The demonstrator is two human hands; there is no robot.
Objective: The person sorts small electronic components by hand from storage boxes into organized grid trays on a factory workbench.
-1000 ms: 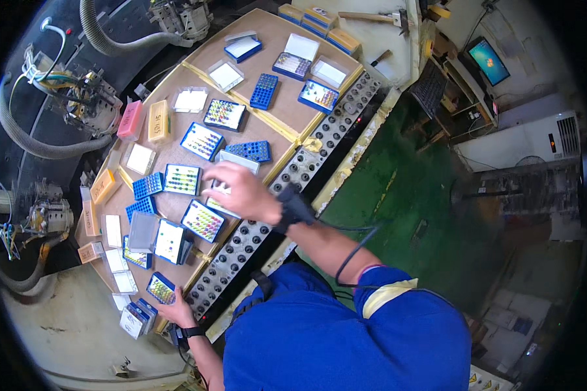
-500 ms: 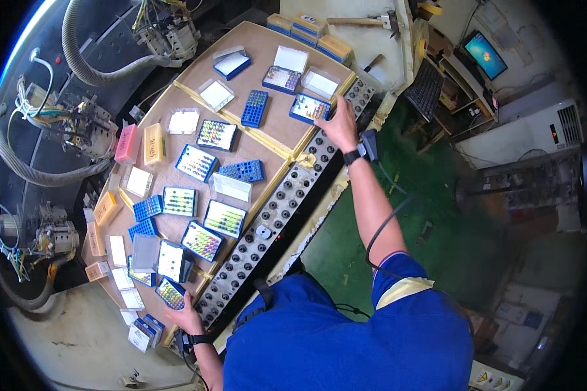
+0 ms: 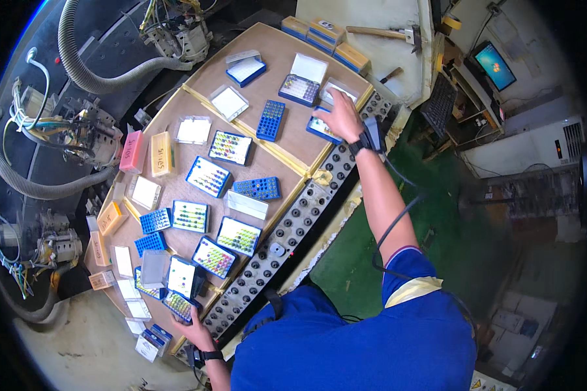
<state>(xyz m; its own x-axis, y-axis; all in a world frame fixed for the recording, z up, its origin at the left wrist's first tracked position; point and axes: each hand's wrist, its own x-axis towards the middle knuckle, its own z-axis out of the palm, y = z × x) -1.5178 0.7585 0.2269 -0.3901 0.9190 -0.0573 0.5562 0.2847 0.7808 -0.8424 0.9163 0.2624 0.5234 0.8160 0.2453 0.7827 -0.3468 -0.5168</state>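
At the lower left of the board, my left hand (image 3: pixel 195 331) grips the near edge of a small blue case of drill bits (image 3: pixel 177 305) between thumb and fingers. Over at the upper right, my right hand (image 3: pixel 343 118) is spread above another blue bit case (image 3: pixel 323 128), partly covering it. Its fingertips reach near a clear plastic lid (image 3: pixel 340 90); contact with it is unclear. Beside that hand stand an open case with its lid raised (image 3: pixel 299 88) and a blue holder with rows of holes (image 3: pixel 270 120).
Several blue bit cases (image 3: pixel 239 236), loose lids and orange boxes (image 3: pixel 113 217) cover the brown board (image 3: pixel 287 146). A perforated metal rail (image 3: pixel 277 249) runs along its near edge. Machine heads with hoses (image 3: pixel 98 137) stand at left; a hammer (image 3: pixel 385 31) lies at the far right.
My right hand has lifted off the edge of its bit case and opened over it, toward the clear lid. The left hand stays at its case. The whole view has shifted slightly.
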